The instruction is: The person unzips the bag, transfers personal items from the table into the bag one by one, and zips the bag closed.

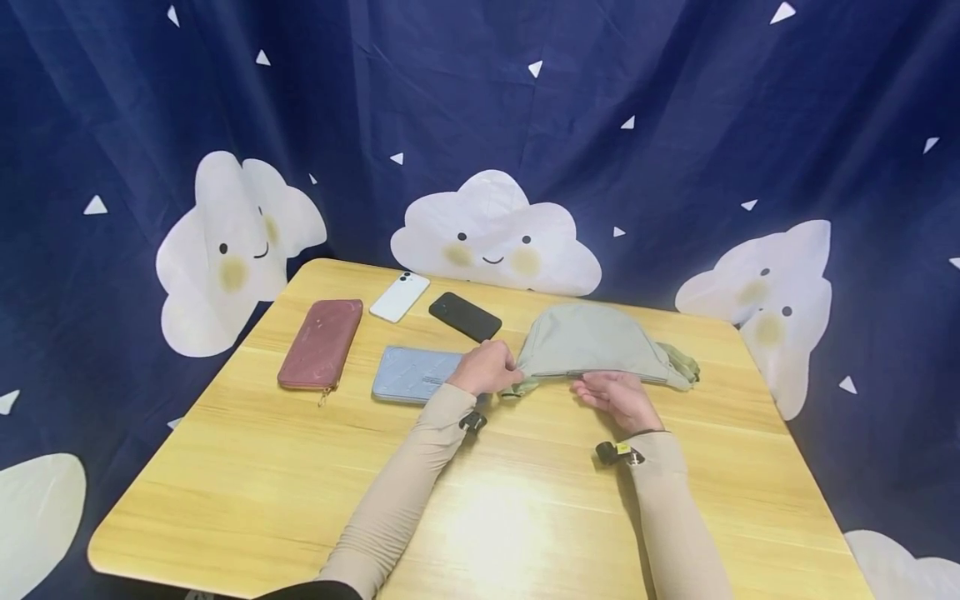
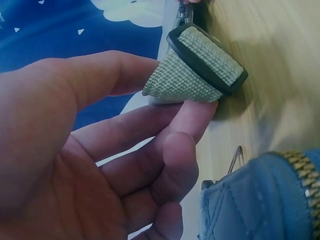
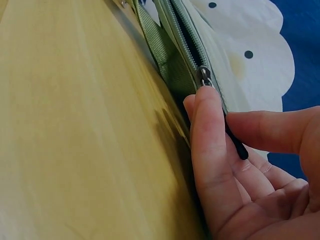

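Observation:
A grey-green waist bag lies at the back right of the table, its zipper edge facing the person. At the bag's left end, the left hand pinches the woven strap between thumb and fingers, beside a black plastic slider. The right hand is at the middle of the front edge. Its thumb and fingers pinch the black zipper pull, just below the metal slider. Beyond the pull, the zipper teeth stand parted in the right wrist view. A blue wallet lies partly behind the left hand.
A dark red zip wallet lies at the left of the wooden table. Behind the blue wallet are a white phone and a black phone. A dark blue curtain with clouds hangs along the table's far edge.

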`<act>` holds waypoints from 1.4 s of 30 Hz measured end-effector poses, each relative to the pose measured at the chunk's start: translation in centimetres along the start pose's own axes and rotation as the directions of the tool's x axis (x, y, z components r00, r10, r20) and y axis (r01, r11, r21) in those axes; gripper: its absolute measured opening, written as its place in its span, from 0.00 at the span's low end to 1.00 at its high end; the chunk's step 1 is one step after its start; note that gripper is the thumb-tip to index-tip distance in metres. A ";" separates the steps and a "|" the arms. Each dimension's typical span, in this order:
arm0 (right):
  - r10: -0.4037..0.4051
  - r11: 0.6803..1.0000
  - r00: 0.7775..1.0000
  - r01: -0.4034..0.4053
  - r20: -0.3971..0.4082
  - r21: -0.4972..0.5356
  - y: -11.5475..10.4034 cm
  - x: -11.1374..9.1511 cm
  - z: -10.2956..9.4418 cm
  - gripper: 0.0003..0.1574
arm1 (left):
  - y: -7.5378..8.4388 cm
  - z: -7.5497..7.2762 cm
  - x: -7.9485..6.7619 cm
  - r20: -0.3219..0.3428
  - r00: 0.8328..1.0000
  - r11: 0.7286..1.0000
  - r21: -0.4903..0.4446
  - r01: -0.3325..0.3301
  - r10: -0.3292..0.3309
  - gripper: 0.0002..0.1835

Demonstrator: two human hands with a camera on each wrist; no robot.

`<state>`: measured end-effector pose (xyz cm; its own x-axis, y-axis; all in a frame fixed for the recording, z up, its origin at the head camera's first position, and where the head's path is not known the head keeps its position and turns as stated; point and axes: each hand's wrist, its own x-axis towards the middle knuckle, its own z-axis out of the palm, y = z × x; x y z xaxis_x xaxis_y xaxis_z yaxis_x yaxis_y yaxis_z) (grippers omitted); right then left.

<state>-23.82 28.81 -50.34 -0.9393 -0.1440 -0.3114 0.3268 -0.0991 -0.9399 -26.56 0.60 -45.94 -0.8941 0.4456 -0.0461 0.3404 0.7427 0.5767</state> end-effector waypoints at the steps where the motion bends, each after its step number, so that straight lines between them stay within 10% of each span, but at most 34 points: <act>1: -0.001 1.000 1.000 0.001 0.001 0.003 0.0 0.0 0.0 0.20 | 0.0 0.0 0.0 0.000 1.000 1.000 -0.001 0.000 0.000 0.34; 42: 0.007 1.000 1.000 -0.007 0.007 0.017 -0.5 -0.3 -0.7 0.14 | -0.3 -0.3 0.2 -0.003 1.000 1.000 0.014 0.019 -0.018 0.31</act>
<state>-23.74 29.61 -49.87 -0.9363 -0.1511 -0.3170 0.3352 -0.1152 -0.9351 -26.92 0.35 -45.87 -0.9010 0.4304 -0.0545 0.3279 0.7578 0.5641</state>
